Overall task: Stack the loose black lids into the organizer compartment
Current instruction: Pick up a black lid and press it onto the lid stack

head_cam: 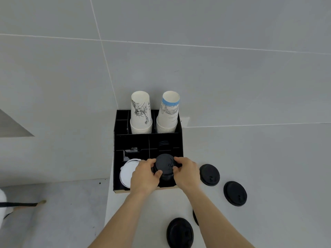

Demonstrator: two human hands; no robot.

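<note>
Sitting between both hands (146, 173) (187, 171), black lids (163, 167) over organizer (117, 140).

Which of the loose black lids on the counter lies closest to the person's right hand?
The lid just right of the right hand; the other lids lie farther toward the camera.

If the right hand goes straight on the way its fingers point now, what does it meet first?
The right hand points left, and its fingers already touch the black lid stack. Past that, it would probably meet the left hand gripping the opposite side, though depth is uncertain.
</note>
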